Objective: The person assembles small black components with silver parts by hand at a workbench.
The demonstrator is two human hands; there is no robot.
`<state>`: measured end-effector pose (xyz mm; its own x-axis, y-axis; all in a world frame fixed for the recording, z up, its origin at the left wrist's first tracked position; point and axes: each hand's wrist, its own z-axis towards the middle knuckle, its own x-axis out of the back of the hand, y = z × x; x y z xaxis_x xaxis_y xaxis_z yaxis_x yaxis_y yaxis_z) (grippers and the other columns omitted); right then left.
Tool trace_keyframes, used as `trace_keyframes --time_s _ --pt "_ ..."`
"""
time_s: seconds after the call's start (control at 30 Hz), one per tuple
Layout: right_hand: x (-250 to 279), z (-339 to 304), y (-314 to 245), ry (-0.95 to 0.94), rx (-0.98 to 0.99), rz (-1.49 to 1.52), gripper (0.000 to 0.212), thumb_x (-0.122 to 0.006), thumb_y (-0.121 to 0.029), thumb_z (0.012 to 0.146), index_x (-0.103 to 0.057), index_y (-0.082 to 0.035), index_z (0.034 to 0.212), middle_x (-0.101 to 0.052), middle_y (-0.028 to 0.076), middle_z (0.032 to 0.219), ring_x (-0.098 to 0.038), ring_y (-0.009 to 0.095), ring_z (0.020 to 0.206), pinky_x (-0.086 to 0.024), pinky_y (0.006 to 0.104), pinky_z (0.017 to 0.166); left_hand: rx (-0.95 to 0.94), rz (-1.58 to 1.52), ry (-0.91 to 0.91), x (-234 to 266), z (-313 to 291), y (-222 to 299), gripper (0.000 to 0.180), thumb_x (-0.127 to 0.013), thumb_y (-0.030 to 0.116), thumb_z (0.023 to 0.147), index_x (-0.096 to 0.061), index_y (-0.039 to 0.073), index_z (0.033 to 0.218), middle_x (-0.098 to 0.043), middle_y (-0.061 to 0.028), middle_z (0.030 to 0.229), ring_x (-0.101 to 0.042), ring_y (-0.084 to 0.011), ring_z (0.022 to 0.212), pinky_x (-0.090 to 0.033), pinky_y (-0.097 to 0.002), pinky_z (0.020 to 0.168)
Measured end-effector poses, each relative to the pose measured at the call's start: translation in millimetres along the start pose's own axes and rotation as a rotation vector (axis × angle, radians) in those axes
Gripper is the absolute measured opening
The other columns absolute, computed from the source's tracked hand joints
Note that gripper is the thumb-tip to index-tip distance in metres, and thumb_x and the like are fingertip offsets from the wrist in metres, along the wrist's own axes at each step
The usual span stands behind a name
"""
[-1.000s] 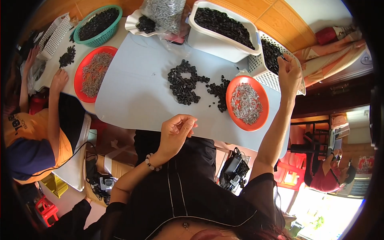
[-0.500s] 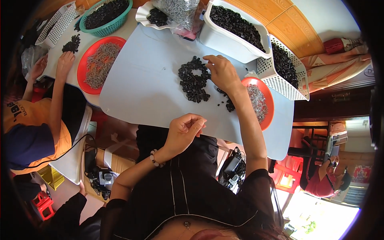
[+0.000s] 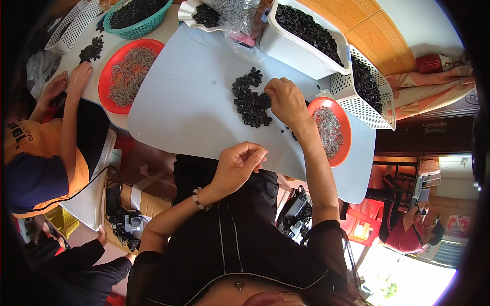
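Note:
A loose pile of small black plastic parts (image 3: 249,102), short and tube-like, lies on the pale blue-grey table. At the pile's right edge my right hand (image 3: 287,104) reaches down, its fingertips bent together among the parts; whatever they pinch is hidden. My left hand (image 3: 239,166) is held over the table's near edge, palm side up, with fingers curled and the thumb pressed against them. Anything inside it is too small or covered to name. Right of my right wrist sits a red-orange plate (image 3: 347,130) of small clear and silvery pieces.
Behind the pile stand a white tub (image 3: 301,58) and a white perforated basket (image 3: 352,99), both full of black parts. At left, a co-worker's hands (image 3: 71,81) are near a red plate (image 3: 104,92) and a green basket (image 3: 138,29). A plastic bag (image 3: 237,15) of silvery pieces lies at the back.
My right hand has drawn slightly nearer, its fingers curling inward at the pile. The ring of black parts has become an open curve reaching toward that hand. My left hand stays nearly still.

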<state>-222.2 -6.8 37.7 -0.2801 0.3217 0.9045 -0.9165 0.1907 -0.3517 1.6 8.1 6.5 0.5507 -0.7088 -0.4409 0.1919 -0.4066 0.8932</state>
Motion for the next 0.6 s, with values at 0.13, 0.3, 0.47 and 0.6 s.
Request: trace_keyframes --time_s 0.13,0.3,0.47,0.6 --pt "3.9 -5.8 -4.2 -0.037 -0.023 0.046 0.01 -0.064 -0.004 0.083 -0.065 -0.002 0.093 -0.065 0.016 0.087 -0.064 0.035 0.085 -0.051 0.0432 0.076 0.024 0.001 -0.011 0.0 -1.4 0.4 0.016 -0.06 0.01 0.098 -0.065 -0.004 0.102 -0.065 -0.0072 0.087 -0.058 -0.0086 0.071 -0.049 -0.0222 0.064" --pt "5.9 -7.2 -1.6 -0.044 -0.033 0.077 0.014 -0.066 -0.001 0.081 -0.065 -0.001 0.094 -0.065 0.016 0.085 -0.064 0.034 0.083 -0.051 0.0416 0.076 -0.004 0.011 0.0 -0.9 0.3 -0.6 0.017 -0.062 0.013 0.098 -0.065 -0.004 0.102 -0.066 -0.0067 0.087 -0.059 -0.0079 0.07 -0.049 -0.0216 0.062" --pt "25.8 -14.5 -16.4 0.06 -0.126 0.355 0.015 -0.069 -0.001 0.079 -0.064 -0.002 0.094 -0.067 0.014 0.087 -0.065 0.03 0.085 -0.053 0.0398 0.07 -0.024 -0.047 0.028 0.7 3.1 4.3 0.02 -0.062 0.015 0.098 -0.064 -0.003 0.106 -0.066 -0.007 0.09 -0.059 -0.0083 0.072 -0.05 -0.0222 0.065" --pt "48.8 -55.1 -42.2 0.009 -0.046 0.448 0.017 -0.068 0.001 0.079 -0.067 -0.003 0.096 -0.068 0.011 0.086 -0.065 0.027 0.08 -0.052 0.0361 0.066 0.02 -0.147 0.117 -3.8 5.3 19.0 0.026 -0.062 0.018 0.099 -0.06 -0.002 0.115 -0.066 -0.0067 0.092 -0.061 -0.0092 0.074 -0.052 -0.0239 0.069"
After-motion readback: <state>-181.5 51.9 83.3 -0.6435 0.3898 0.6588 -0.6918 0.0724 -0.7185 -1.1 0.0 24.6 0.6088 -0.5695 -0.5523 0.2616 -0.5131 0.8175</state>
